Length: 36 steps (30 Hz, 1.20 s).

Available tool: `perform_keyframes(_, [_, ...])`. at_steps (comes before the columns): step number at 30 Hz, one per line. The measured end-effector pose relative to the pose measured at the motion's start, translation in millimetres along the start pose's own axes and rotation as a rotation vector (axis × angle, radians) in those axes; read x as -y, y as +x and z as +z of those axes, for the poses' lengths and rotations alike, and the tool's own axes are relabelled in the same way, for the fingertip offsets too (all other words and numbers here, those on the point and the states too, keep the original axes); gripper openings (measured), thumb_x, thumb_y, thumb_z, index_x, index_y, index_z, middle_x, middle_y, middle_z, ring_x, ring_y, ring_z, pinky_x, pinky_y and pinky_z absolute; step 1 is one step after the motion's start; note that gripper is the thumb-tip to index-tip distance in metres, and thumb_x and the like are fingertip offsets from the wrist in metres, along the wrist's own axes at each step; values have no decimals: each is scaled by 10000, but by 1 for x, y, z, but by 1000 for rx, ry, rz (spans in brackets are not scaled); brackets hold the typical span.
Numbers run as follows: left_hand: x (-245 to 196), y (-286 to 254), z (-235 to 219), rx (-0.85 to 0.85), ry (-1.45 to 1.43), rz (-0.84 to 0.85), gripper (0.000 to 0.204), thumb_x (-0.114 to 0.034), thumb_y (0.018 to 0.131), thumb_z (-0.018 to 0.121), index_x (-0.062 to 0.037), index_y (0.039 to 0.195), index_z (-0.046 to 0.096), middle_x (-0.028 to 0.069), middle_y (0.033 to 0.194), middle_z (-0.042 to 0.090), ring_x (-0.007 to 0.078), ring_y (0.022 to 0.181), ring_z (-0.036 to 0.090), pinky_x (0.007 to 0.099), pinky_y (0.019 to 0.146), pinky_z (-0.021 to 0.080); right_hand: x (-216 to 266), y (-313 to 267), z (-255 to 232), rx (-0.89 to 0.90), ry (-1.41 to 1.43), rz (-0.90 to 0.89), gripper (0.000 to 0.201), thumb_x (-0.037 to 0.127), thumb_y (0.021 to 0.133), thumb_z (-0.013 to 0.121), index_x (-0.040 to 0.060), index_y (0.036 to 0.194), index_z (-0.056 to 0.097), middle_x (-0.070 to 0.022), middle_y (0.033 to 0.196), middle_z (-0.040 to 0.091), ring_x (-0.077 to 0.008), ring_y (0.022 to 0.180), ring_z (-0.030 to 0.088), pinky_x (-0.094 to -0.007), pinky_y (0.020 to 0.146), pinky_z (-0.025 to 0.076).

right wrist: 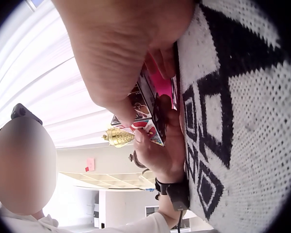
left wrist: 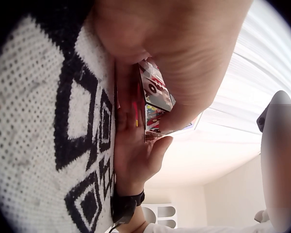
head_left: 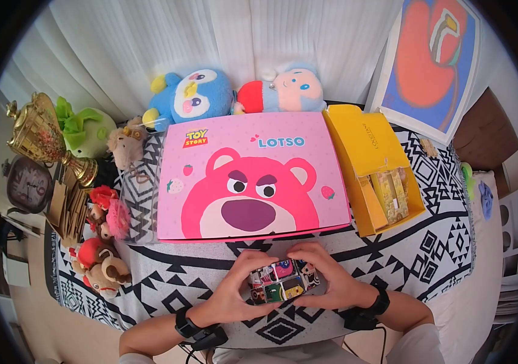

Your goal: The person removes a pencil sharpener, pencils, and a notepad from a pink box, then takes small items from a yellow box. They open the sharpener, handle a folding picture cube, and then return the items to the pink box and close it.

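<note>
Between both hands, close over the patterned cloth at the front of the table, is a small block covered in cartoon picture panels point(head_left: 278, 282). My left hand point(head_left: 233, 296) grips its left side, with the thumb along the near edge and the fingers at the far side. On the right, my right hand point(head_left: 334, 284) holds the other end in the same way. In the left wrist view, the block's picture faces point(left wrist: 154, 90) show between thumb and fingers. The right wrist view shows a pink face point(right wrist: 161, 83) inside the grip. Fingers and palms hide parts of the block.
Just beyond the hands lies a large pink Lotso box point(head_left: 253, 182). Right of it, an opened yellow box point(head_left: 371, 136) holds smaller packages. Plush toys point(head_left: 189, 94) line the back. A gold trophy point(head_left: 47, 136), a clock point(head_left: 28, 184) and a brown plush point(head_left: 102, 270) stand left.
</note>
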<state>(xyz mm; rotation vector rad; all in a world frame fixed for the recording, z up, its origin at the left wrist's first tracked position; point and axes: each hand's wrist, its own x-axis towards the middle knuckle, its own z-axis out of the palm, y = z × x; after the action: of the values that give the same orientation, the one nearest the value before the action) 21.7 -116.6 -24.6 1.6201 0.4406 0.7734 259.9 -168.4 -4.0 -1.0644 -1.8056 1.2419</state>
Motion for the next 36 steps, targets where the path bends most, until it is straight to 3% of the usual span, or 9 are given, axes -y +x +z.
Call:
perform_keyframes(8, [-3, -1, 0, 21, 114, -71, 816, -69, 606, 896, -63, 1315, 491, 124, 1246, 410, 242, 1185, 438, 343, 1005, 365, -13, -4, 1, -16, 46, -20, 748, 270, 762, 803, 89, 1375, 414, -142, 1300, 397, -254, 1207, 426, -343, 936, 406])
perform_keyframes(10, [-4, 0, 0, 33, 144, -73, 825, -94, 604, 905, -68, 1318, 492, 120, 1246, 407, 241, 1185, 438, 343, 1006, 366, -12, -5, 3, -31, 120, 52, 730, 216, 760, 810, 74, 1361, 420, -118, 1285, 418, -239, 1192, 435, -337, 969, 368])
perform_keyframes(13, [-5, 2, -1, 86, 151, -32, 829, -143, 606, 913, -68, 1318, 494, 118, 1245, 409, 241, 1181, 438, 345, 1008, 367, -15, -4, 4, -38, 127, 29, 681, 182, 774, 802, 75, 1338, 436, -116, 1276, 423, -223, 1182, 441, -317, 929, 393])
perform_keyframes(18, [2, -2, -3, 84, -11, -84, 625, -145, 751, 813, -72, 1297, 519, 115, 1234, 419, 241, 1174, 444, 348, 999, 371, -12, -3, 7, -23, 87, -7, 703, 232, 754, 817, 79, 1329, 442, -130, 1273, 435, -248, 1192, 453, -340, 939, 413])
perform_keyframes(21, [-2, 0, -4, 96, 55, -71, 496, -120, 796, 762, -77, 1252, 571, 106, 1203, 458, 228, 1147, 469, 347, 977, 388, -13, -2, 8, 27, 41, -62, 761, 241, 730, 836, 69, 1348, 427, -137, 1270, 424, -277, 1200, 445, -368, 992, 390])
perform_keyframes(23, [-9, 1, -3, 64, 52, -98, 459, -109, 789, 767, -76, 1216, 601, 99, 1182, 480, 220, 1125, 486, 342, 960, 401, -6, -2, 7, 27, 94, 38, 768, 238, 735, 831, 63, 1358, 417, -143, 1261, 417, -279, 1204, 441, -368, 1004, 377])
perform_keyframes(27, [-7, 1, -2, 34, 37, -103, 395, -91, 764, 785, -73, 1138, 659, 81, 1142, 524, 200, 1074, 522, 327, 912, 433, 4, -2, 2, 61, 75, 50, 746, 229, 752, 814, 57, 1360, 416, -149, 1253, 413, -276, 1206, 438, -365, 1009, 369])
perform_keyframes(33, [-1, -1, -2, -7, 29, -86, 415, -83, 748, 791, -81, 1140, 656, 86, 1103, 549, 201, 1036, 546, 317, 899, 455, -1, -3, 4, 47, 59, 123, 667, 226, 790, 778, 61, 1341, 440, -123, 1239, 450, -234, 1143, 492, -335, 906, 445])
perform_keyframes(36, [0, -2, -5, -8, 43, -103, 396, -83, 746, 793, -67, 1117, 654, 86, 1094, 560, 197, 1038, 548, 314, 893, 455, -12, -3, 7, -16, 73, 10, 588, 206, 813, 759, 54, 1304, 474, -105, 1189, 507, -211, 1070, 543, -304, 836, 475])
